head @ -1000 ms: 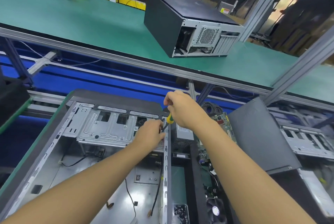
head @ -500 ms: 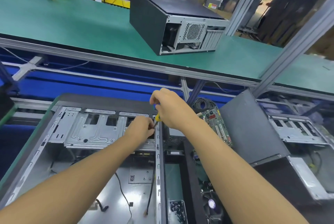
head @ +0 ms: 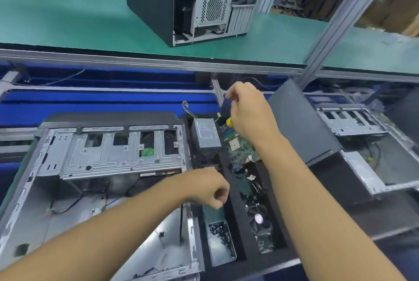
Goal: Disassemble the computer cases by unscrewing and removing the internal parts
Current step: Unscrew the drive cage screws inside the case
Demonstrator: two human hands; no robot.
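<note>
The fingers of my right hand grip the yellow-handled screwdriver above a loose circuit board, while my left hand curls, holding I cannot tell what, just beside the open computer case.

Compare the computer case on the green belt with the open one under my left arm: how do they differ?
The belt case has its black panels on; the open case has its top side off, showing the drive cage. The belt case turns its rear grille to the camera; the open case shows its inside. The belt case sits higher than the open case. Both have grey metal frames.
</note>
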